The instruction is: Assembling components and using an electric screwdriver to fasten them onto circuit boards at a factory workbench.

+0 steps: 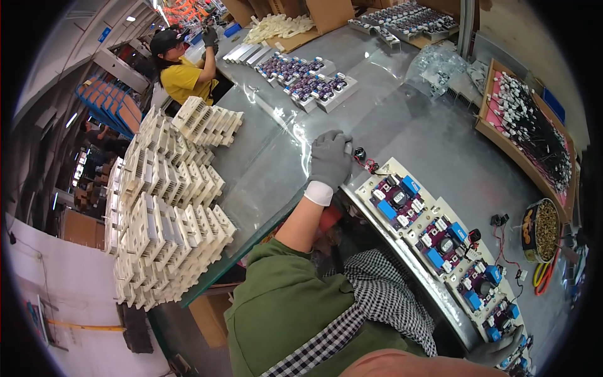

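My left hand (331,157), in a grey glove, rests at the table's edge beyond the far end of a row of circuit boards. Its fingers are curled in; what they hold, if anything, is hidden. A small black ring coil (359,153) on red wires lies beside it. The purple circuit boards (397,198), with blue blocks, sit end to end in off-white frames along the front edge. Gloved too, my right hand (499,349) touches the row's near end. My arm partly covers it, and the grip of its fingers does not show clearly.
Off-white frames with metal fins (169,232) stand stacked at left. More boards on heat sinks (308,81) lie farther back, near a person in a yellow shirt (182,78). At right are a box of wires (531,125), a tin of small screws (539,231) and red-and-yellow-handled pliers (544,278).
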Demonstrator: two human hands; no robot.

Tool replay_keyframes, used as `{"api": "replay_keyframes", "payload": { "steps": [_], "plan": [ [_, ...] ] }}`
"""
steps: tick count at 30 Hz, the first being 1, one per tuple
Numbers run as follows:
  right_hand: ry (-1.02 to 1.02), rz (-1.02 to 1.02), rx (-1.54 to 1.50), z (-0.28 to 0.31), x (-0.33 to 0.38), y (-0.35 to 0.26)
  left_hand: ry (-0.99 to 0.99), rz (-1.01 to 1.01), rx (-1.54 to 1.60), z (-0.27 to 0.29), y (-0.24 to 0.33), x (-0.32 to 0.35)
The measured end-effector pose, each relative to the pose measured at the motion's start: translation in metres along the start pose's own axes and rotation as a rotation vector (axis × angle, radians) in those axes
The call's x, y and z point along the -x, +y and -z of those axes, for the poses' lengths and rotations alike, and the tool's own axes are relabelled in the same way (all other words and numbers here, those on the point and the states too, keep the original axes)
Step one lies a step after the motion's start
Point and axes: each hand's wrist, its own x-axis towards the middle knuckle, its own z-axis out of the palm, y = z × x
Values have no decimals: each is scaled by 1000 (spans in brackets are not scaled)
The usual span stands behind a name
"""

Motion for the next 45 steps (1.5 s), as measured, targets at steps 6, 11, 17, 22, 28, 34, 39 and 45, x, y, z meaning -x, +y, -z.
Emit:
{"api": "replay_keyframes", "payload": {
  "steps": [6, 11, 17, 22, 28, 34, 39, 45],
  "plan": [
    [40, -51, -86, -5, -2, 5, 10, -22, 7, 2, 1, -2],
    [29, -155, -150, -6, 2, 5, 53, -68, -11, 3, 3, -2],
    [-7, -118, -163, -5, 8, 22, 13, -43, 9, 5, 0, 1],
    [-7, -165, -235, -4, 9, 26, 13, -62, -10, 7, 3, -2],
    [-10, -211, -230, -5, 7, 21, 15, -80, -8, 3, 2, -6],
    [-5, -232, -210, -4, 8, 17, 21, -73, -47, 6, 5, -4],
    [-11, -243, -167, -3, 7, 8, 26, -80, -14, 9, 5, -4],
    [-21, -223, -109, -3, 9, 12, 13, -76, -52, 9, 5, -2]
  ]
}}
